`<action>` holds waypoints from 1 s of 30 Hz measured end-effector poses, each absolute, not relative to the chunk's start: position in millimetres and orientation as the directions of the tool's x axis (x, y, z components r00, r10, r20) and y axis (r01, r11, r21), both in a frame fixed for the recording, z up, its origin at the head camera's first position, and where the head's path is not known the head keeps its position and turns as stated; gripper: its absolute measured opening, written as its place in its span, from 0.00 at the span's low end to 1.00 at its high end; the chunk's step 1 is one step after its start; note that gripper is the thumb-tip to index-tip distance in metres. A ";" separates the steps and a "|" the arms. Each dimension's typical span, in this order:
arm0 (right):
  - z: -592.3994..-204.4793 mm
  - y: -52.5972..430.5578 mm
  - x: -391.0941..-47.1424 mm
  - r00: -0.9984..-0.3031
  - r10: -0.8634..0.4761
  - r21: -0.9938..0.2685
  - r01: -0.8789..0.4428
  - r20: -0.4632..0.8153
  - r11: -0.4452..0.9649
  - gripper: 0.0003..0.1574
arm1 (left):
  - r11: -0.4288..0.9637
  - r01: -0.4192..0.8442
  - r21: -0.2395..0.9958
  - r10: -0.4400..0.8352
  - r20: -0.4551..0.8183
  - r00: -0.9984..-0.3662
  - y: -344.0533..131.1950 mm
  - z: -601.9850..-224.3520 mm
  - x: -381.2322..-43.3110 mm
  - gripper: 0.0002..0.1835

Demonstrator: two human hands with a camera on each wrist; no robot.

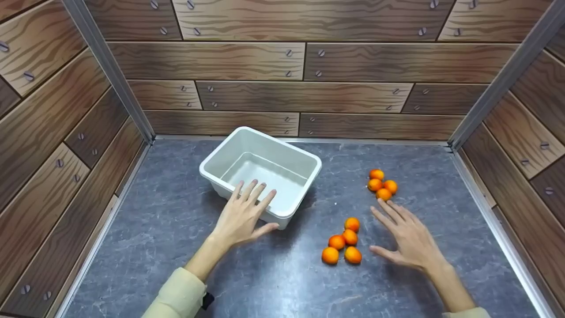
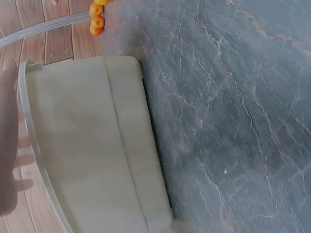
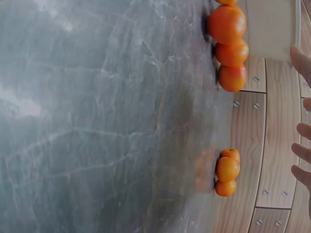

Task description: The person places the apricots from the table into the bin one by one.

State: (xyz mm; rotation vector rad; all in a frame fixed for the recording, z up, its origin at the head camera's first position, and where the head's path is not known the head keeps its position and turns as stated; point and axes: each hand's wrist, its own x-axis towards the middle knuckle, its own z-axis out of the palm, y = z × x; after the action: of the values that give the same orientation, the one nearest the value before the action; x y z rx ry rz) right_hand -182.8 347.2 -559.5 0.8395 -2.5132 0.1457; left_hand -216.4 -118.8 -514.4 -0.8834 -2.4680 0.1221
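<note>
A white plastic tub (image 1: 276,152) stands at a slant on the tabletop, nothing in it. Over its near rim my left hand (image 1: 240,218) is spread with fingers straight, gripping nothing; the left wrist view shows the tub's outer wall (image 2: 82,141) beside that hand (image 2: 8,141). Right of the tub lie small round orange fruits, mandarin-like, in two groups: a nearer group (image 1: 337,241) and a farther group (image 1: 375,184). Just right of both, my right hand (image 1: 408,236) hovers palm down, fingers extended, its fingertips close to the farther group in the head view.
The grey marbled tabletop (image 1: 273,274) is bounded by wood-patterned panels at the back (image 1: 304,97), the left (image 1: 48,176) and the right (image 1: 521,132). Metal strips (image 1: 490,216) run along the edges.
</note>
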 end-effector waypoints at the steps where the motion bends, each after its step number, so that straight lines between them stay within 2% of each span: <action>1: -560.8 346.9 -183.9 -0.692 -0.544 0.051 -0.595 0.474 0.802 0.61 | 0.779 0.572 -0.258 0.621 0.452 -0.641 -117.9 -515.0 -217.5 0.43; 6: -566.9 343.6 -190.0 -0.673 -0.576 0.070 -0.620 0.463 0.781 0.58 | 0.759 0.586 -0.283 0.636 0.514 -0.575 -115.2 -518.1 -221.9 0.36; 18: -574.9 334.2 -203.5 -0.645 -0.647 0.125 -0.662 0.407 0.739 0.51 | 0.745 0.609 -0.273 0.634 0.576 -0.516 -110.9 -522.5 -226.9 0.22; 30: -585.6 331.0 -218.0 -0.600 -0.694 0.166 -0.696 0.398 0.698 0.45 | 0.743 0.608 -0.280 0.632 0.594 -0.499 -110.6 -523.0 -225.7 0.21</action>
State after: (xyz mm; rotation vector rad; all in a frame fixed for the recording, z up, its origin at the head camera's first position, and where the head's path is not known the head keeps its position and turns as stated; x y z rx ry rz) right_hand -218.0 331.0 -585.6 1.0737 -2.4726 0.0083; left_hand -225.7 -110.6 -523.0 -0.9275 -2.2418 0.0435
